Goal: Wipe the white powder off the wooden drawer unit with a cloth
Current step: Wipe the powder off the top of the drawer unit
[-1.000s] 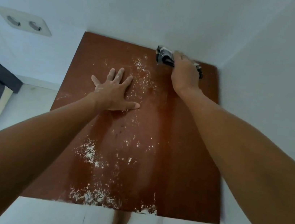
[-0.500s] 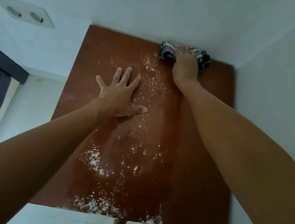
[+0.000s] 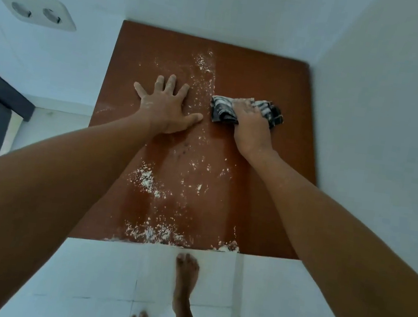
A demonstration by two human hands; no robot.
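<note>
- While two bare feet are standing on the pale tiled floor nearest the camera, the near edge of the reddish-brown wooden drawer unit top is lying just beyond the toes, its long axis running away from the person toward the far wall.
- Loose white powder is sitting in grainy clumps along that near edge, thickest left of centre, and thinner specks are trailing up the middle of the smooth, slightly glossy board toward the back.
- The right strip of the board is looking bare of powder, with a straight line dividing it from the dusted middle.
- The left hand is lying flat on the wood left of centre, fingers straight and spread apart, thumb pointing right, powder dusting the knuckles.
- The right hand is pressing down on a crumpled black-and-white patterned cloth, its fingers curling over the bunched fabric; the cloth is resting on the board about halfway back, just right of the left thumb, its longer side running left to right.
- The board's right and far edges are meeting the white walls in a corner, while its left edge is open to the floor.
- A white double wall socket is sitting on the far wall, well left of the unit.
</note>
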